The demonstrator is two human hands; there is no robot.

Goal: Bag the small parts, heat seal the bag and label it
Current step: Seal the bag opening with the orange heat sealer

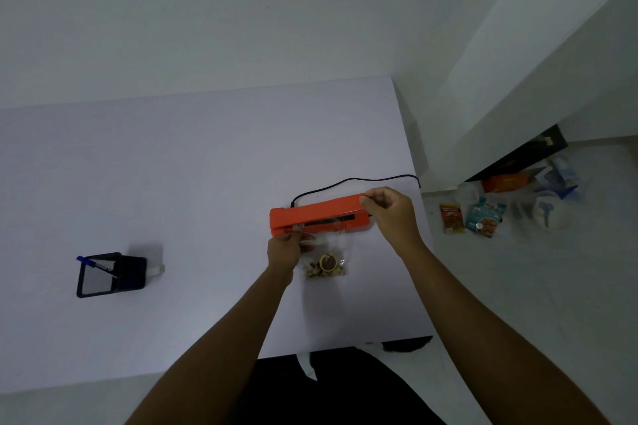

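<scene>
Forearms over white table (172, 183), corner walls (448, 28)

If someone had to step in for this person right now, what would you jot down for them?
Left hand: pinching the top edge of the clear plastic bag at the open mouth of the orange heat sealer.
Right hand: gripping the sealer's lid at its right end, lid raised.
Small brown parts: already in the bag, on the white table.
Left: close the lid to seal, then label. Blue pen is in the black mesh holder.
</scene>
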